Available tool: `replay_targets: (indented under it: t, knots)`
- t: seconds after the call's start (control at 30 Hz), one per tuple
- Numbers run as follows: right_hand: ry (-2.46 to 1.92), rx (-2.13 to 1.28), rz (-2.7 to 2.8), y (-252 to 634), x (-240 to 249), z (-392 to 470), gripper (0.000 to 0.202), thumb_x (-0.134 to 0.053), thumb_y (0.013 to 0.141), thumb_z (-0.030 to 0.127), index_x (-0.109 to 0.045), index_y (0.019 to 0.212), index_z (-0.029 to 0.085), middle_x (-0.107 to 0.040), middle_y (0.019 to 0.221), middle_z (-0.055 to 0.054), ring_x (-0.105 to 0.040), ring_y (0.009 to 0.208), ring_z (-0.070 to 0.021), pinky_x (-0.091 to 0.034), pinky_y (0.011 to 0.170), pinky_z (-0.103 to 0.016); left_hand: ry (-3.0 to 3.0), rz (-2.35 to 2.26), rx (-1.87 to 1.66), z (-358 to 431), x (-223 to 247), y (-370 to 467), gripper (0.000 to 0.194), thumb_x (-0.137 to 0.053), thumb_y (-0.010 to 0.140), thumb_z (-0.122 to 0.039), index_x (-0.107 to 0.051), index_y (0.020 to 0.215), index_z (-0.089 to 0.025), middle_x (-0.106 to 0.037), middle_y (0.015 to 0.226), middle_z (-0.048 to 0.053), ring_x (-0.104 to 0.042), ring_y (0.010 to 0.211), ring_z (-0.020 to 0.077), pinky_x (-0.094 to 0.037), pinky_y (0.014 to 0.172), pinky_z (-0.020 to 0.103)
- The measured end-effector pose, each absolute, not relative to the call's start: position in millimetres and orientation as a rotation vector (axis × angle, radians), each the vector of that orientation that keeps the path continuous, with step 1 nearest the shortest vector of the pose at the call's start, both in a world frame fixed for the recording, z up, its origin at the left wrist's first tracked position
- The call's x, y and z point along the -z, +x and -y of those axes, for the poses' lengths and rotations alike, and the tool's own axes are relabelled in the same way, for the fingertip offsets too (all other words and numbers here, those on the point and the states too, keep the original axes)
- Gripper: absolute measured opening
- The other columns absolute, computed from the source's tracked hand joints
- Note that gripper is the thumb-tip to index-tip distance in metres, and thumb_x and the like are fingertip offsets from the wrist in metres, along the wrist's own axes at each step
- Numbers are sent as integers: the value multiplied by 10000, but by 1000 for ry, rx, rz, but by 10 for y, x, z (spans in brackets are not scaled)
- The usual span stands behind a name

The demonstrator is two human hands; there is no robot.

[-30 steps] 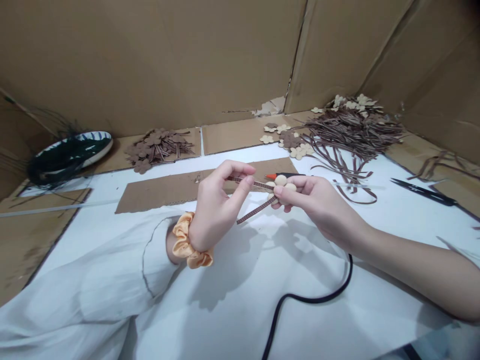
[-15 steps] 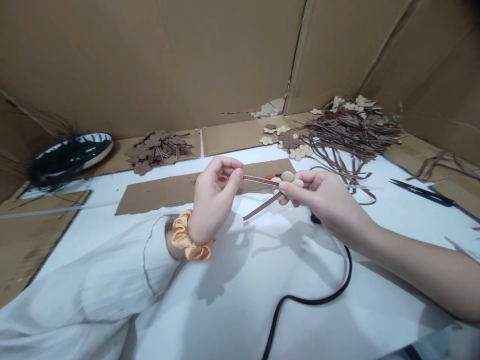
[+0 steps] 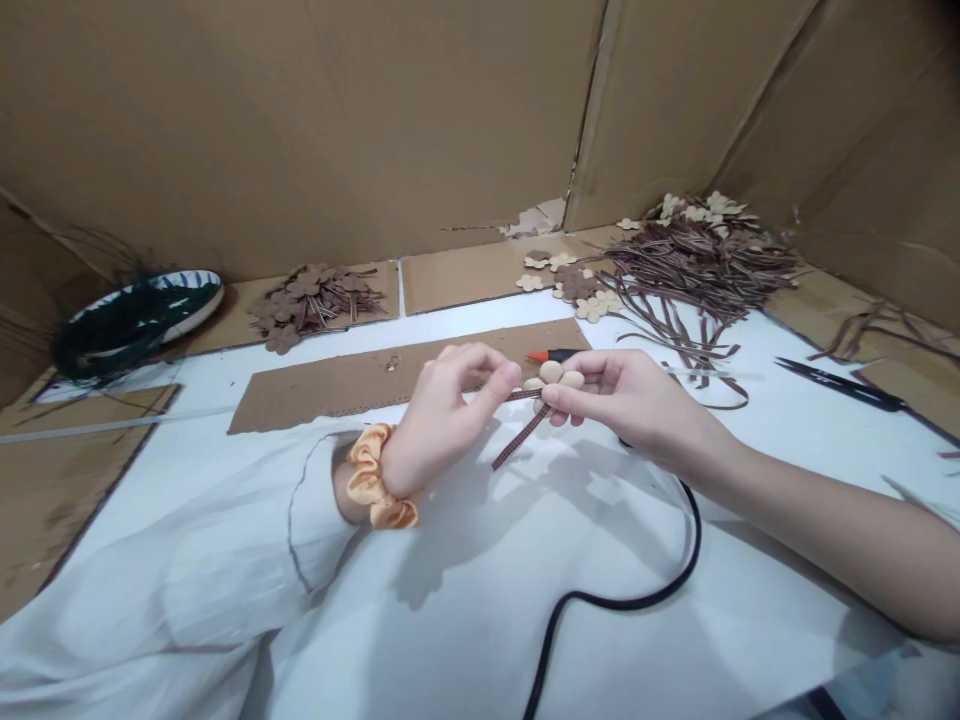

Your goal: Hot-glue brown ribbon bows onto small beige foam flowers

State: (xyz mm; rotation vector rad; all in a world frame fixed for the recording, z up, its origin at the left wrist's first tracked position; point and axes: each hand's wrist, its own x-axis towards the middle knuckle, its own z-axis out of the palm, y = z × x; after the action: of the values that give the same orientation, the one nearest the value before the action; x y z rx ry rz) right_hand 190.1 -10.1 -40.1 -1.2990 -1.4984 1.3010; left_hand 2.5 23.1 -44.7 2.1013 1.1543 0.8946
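Note:
My right hand pinches a cream flower cutout between thumb and fingers. A narrow brown stitched ribbon is pressed against the flower under that thumb. One ribbon end hangs down to the left; the other runs across to my left hand, whose thumb and forefinger are closed on it. An orange scrunchie circles my left wrist. Just behind the flower lies a black tool with an orange tip, partly hidden by my right hand. Its black cord appears to curve toward me over the white surface.
A cardboard strip lies beyond my hands. Brown flowers are heaped at the back, left of a large pile of brown strips with cream flowers. Black tweezers lie at right. A bowl of dark green threads stands far left.
My left hand has moved right and slightly down, closer to the right hand. The flower and my right hand have shifted a little left, and the ribbon stretch between the hands is shorter.

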Motion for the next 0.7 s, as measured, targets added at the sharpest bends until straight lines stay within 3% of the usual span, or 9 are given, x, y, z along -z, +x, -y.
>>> replay_targets:
  t: [0.27, 0.4, 0.57, 0.7]
  knots:
    - [-1237, -1395, 1449, 1872, 388, 111, 232, -722, 715, 339, -561, 651, 185, -605, 660, 10, -594, 675, -133, -457, 641, -245, 2134, -1109, -885, -170, 462, 41, 157, -625, 794, -362, -651, 763, -211, -701, 835, 19, -608, 842, 202, -429, 822, 322]
    - [-1228, -1430, 1350, 1849, 380, 121, 272, -778, 655, 313, -606, 817, 179, -663, 800, -18, -619, 733, -148, -485, 661, -261, 2103, -1129, -964, -163, 473, 42, 146, -616, 802, -340, -635, 742, -209, -692, 806, 21, -611, 797, 195, -439, 788, 328]
    - [-1239, -1452, 1353, 1852, 361, 148, 270, -712, 738, 395, -644, 861, 164, -695, 839, -61, -626, 680, -142, -495, 593, -264, 2433, -1266, -1266, -164, 506, 13, 156, -631, 782, -321, -597, 659, -231, -670, 674, 10, -606, 793, 232, -347, 858, 429]
    - [-1214, -1516, 1263, 1827, 341, 192, 356, -707, 742, 416, -643, 977, 157, -676, 888, -56, -600, 674, -118, -481, 588, -248, 2827, -1074, -1294, -159, 564, -44, 62, -656, 780, -255, -652, 719, -264, -696, 671, -1, -632, 794, 252, -291, 735, 402]
